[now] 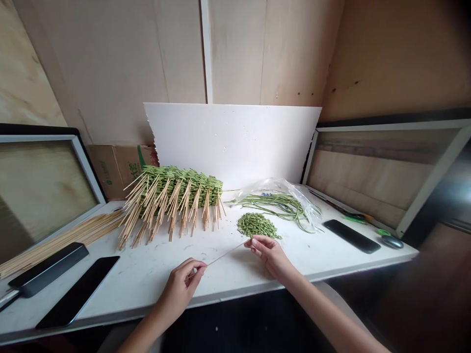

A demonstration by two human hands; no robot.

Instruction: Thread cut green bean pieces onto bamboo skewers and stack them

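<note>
A thin wooden skewer (225,254) is held slanting over the front of the white table. My left hand (185,280) pinches its lower left end. At its upper right end my right hand (265,251) has its fingertips closed on a small green bean piece. Just behind that hand lies a heap of short cut green bean pieces (257,224). To the left, many skewers threaded with green pieces (180,184) are stacked, their bare wooden ends (158,211) pointing toward me.
Long green beans (277,205) lie partly in a clear plastic bag (283,186). Bare skewers (69,235), a black box-shaped device (49,268) and a phone (79,293) are at left. Another phone (351,236) and a mouse (392,241) are at right. A white board (235,142) stands behind.
</note>
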